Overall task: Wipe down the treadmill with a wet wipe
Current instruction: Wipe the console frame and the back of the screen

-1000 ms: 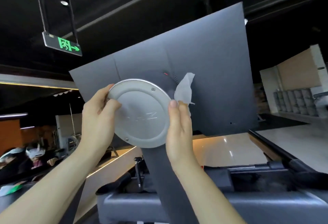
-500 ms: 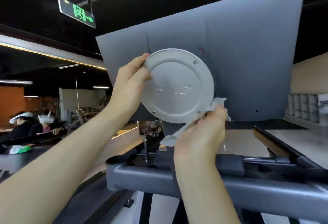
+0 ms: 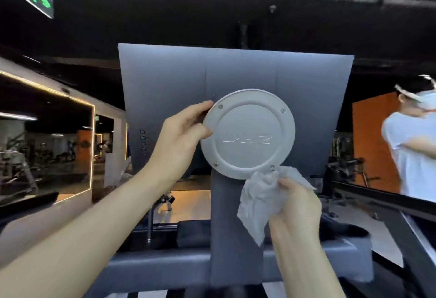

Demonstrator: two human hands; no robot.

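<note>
Right hand (image 3: 298, 205) pinches the limp, damp wet wipe (image 3: 259, 201) below the round mount cover (image 3: 247, 133); left hand (image 3: 182, 132) grips the cover's left rim

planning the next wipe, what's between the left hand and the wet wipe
Head view: the round silver disc, left hand gripping its left rim, wet wipe at its lower right edge.

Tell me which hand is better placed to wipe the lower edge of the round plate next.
Probably the right hand: it grips the wet wipe at the lower right edge of the round plate. The left hand holds the plate's left edge, without a wipe.
</note>
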